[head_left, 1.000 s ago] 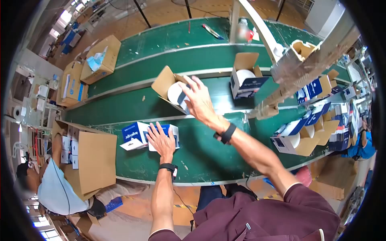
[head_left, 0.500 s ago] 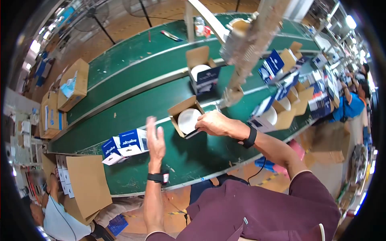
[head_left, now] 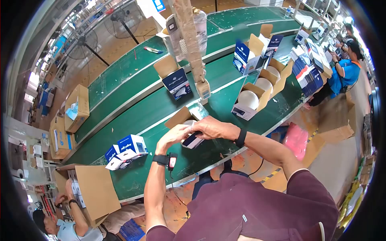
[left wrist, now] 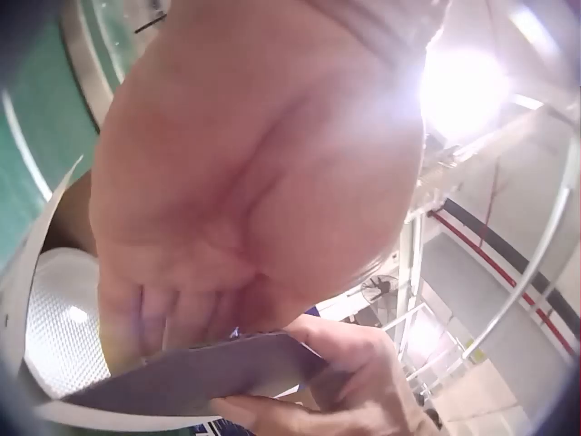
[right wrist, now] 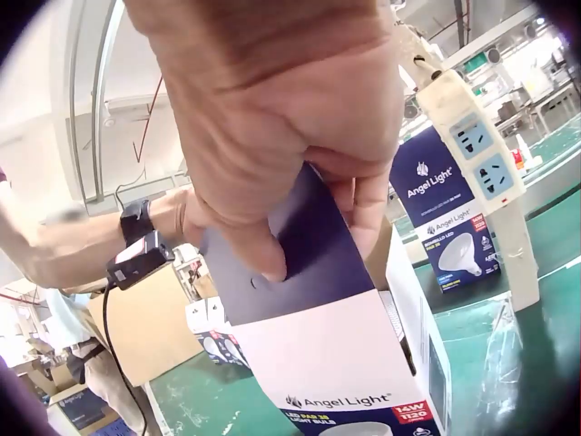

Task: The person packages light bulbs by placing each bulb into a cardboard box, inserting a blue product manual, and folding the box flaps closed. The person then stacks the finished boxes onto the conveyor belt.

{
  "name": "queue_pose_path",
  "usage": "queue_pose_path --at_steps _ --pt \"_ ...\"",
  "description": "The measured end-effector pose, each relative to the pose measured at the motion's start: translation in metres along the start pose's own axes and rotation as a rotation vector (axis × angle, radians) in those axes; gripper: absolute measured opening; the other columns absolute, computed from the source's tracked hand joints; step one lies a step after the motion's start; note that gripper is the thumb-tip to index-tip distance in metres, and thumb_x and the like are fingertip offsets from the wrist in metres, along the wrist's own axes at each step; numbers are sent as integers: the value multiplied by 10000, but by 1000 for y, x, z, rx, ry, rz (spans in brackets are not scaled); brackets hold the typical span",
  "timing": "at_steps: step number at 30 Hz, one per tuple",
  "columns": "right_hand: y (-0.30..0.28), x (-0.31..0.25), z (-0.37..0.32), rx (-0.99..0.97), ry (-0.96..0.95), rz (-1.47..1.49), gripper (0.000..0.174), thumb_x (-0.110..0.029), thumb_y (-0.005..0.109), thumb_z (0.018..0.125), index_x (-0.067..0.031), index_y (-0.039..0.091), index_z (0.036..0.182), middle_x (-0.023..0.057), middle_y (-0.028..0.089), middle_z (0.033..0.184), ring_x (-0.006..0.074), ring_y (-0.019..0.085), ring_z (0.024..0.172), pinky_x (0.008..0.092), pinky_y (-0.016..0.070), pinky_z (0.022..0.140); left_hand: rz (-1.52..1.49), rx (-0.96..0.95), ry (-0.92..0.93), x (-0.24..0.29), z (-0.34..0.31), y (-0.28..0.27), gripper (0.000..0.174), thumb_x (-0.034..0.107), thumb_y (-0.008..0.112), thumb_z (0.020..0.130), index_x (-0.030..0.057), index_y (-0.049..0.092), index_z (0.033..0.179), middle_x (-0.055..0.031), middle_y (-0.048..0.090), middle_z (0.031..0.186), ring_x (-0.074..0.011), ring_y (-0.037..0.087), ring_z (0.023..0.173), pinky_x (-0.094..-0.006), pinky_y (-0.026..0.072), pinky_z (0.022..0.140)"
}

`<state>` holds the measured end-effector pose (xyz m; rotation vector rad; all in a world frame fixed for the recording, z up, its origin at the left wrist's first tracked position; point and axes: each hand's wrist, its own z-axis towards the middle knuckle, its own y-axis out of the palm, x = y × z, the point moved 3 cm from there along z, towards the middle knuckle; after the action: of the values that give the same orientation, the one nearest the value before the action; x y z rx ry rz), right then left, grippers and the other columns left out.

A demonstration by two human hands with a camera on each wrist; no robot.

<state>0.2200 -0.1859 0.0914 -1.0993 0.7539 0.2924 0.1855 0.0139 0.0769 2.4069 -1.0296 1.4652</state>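
Observation:
A small box [head_left: 194, 141] printed Angel Light stands with its top raised on the green workbench, right under both hands. My right hand [head_left: 217, 127] pinches its dark blue flap [right wrist: 281, 245], thumb on the printed face in the right wrist view. My left hand [head_left: 175, 136] reaches in from the other side, its fingers extended over the opening and behind the flap; the flap hides their tips. Beside those fingers, a light bulb [left wrist: 64, 322] with a textured clear face sits inside the box.
Another raised box [head_left: 177, 83] stands behind, beside a post with a power strip [right wrist: 472, 136]. Closed boxes [head_left: 130, 148] lie to the left. Open boxes with bulbs [head_left: 248, 100] line the right. A large carton [head_left: 96, 188] stands front left, near another person.
The right hand has brought the box nearer, from the back strip onto the front bench. My left hand has left the closed boxes and joined it there. The head view has swung right.

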Motion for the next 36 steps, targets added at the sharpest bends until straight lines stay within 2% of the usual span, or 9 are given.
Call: queue_pose_path --at_steps 4,8,11,16,19,25,32,33,36 --pt "-3 1 -12 74 -42 -14 274 -78 755 825 -75 613 1060 139 672 963 386 686 894 479 555 757 -383 -86 10 -10 15 12 356 270 579 1074 54 714 1322 -37 723 1206 -148 634 1079 -319 480 1019" --pt "1 3 -19 127 46 -27 380 -126 794 843 -62 548 1125 151 633 1006 387 673 959 461 545 800 -259 -31 -3 -12 17 15 248 221 640 1057 11 756 1123 24 723 974 -79 626 870 -283 521 807" --pt "9 11 -22 186 36 -79 468 -202 826 864 -68 538 1209 154 642 1043 389 674 976 470 542 808 -253 13 14 -32 26 13 189 190 675 1044 30 762 1095 11 725 957 -76 638 821 -267 521 749" --pt "4 -1 -30 170 44 -90 815 -261 851 858 -75 411 1518 178 665 1147 393 664 1075 498 519 878 -405 152 -43 -45 25 17 159 184 675 1046 29 697 1073 -17 714 996 -133 682 890 -317 589 858" --pt "9 9 -42 217 39 44 889 -259 855 849 -70 364 1565 174 661 1165 391 660 1037 485 517 890 -390 -52 -55 -44 28 27 137 179 663 1044 54 705 1080 -21 717 1013 -131 660 971 -345 560 856" --pt "23 22 -50 315 81 -105 874 -215 845 837 -43 373 1552 213 621 1204 426 603 1106 494 499 971 -292 -52 -48 -37 41 25 80 74 697 980 46 737 1044 -2 726 946 -88 648 862 -279 532 771" --pt "43 24 -50 339 213 -107 743 -205 810 866 -70 448 1500 218 635 1173 438 622 1065 506 492 958 -348 123 -48 -27 27 26 88 94 777 924 24 799 972 -14 750 884 -78 667 790 -269 545 710" --pt "42 23 -49 314 195 -106 737 -211 793 886 -72 440 1517 211 637 1133 427 619 1052 500 486 955 -157 209 -60 -11 15 25 97 101 785 920 33 820 978 -41 765 876 -89 680 790 -273 553 715" --pt "29 14 -51 333 189 -47 705 -223 704 971 -104 402 1597 189 642 1004 390 620 988 489 450 949 -17 708 314 16 -36 -10 149 146 784 939 18 809 1011 -63 768 900 -134 694 822 -306 566 740"
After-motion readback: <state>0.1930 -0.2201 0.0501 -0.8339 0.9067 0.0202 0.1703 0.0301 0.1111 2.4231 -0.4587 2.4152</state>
